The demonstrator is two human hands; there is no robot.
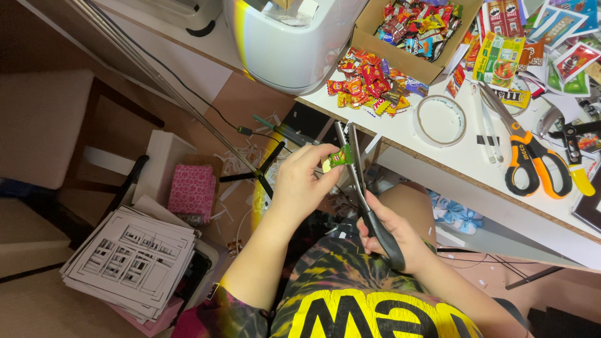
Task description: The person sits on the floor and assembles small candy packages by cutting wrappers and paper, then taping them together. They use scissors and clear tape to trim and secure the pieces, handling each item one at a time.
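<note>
Green paper cutout (pixel 339 157) pinched in my left hand (pixel 305 181), black scissors (pixel 366 194) gripped in my right hand (pixel 391 231), I'd feed slowly, blades hugging the outline

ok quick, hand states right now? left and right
Left hand: closed, fingers pinching a small green cutout at the scissor blades.
Right hand: closed on the handles of the black scissors, blades slightly apart.

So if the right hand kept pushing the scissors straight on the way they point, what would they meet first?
The right hand aims the black scissors up toward the table edge. First in line is the small green packet the left hand holds at the blades; depth beyond is unclear.
</note>
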